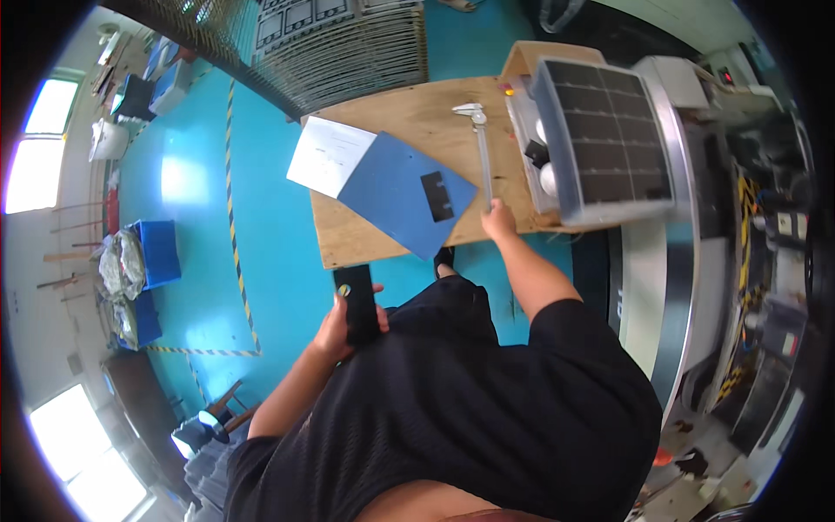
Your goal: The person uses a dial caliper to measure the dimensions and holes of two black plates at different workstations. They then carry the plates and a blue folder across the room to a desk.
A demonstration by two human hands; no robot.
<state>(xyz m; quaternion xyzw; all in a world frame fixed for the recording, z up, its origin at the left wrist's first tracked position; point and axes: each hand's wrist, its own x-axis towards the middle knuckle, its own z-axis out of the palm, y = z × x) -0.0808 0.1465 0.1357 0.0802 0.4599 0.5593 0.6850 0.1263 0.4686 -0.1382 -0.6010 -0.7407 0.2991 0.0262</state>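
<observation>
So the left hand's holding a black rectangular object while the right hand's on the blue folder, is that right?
Not quite: the head view shows the right hand holding the near end of the caliper, not on the blue folder. The left hand is indeed holding a black rectangular object.

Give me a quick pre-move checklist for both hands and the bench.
1. Left hand has a grip on the black slab: ok.
2. Right hand at the near end of the caliper: ok.
3. Caliper jaws closed: cannot tell, too small.
4. Black slotted plate lying on the blue folder: ok.
5. White sheet fully on the wooden table: not ok, it overhangs the left edge.
</observation>
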